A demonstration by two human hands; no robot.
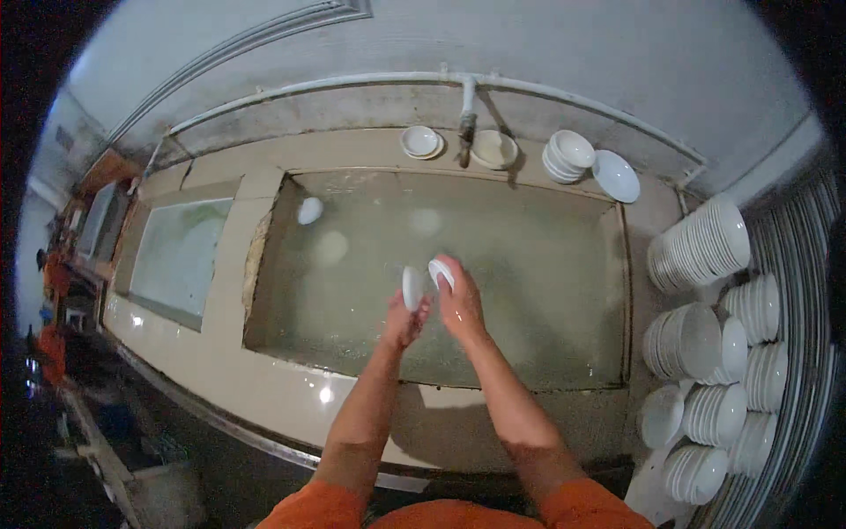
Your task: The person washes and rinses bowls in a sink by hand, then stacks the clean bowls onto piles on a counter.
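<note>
Both my hands are over the cloudy water of a large tiled sink (262, 264). Upright on its edge, a small white dish (411, 289) is gripped by my left hand (407, 324). My right hand (461, 301) closes round another small white dish (440, 273), thumb across it, just right of the first. The two dishes are close together but look apart. Farther off to the left, a white dish (309, 211) breaks the water's surface. Two pale round shapes, a nearer one (332, 248) and a farther one (426, 220), show blurred under the water.
A tap (467, 141) hangs over the far rim, with small dishes (421, 141), a bowl (494, 150) and stacked bowls (568, 156) along it. Tall stacks of white plates (699, 245) and bowls (683, 342) line the right side. Left is a smaller water-filled basin (176, 256).
</note>
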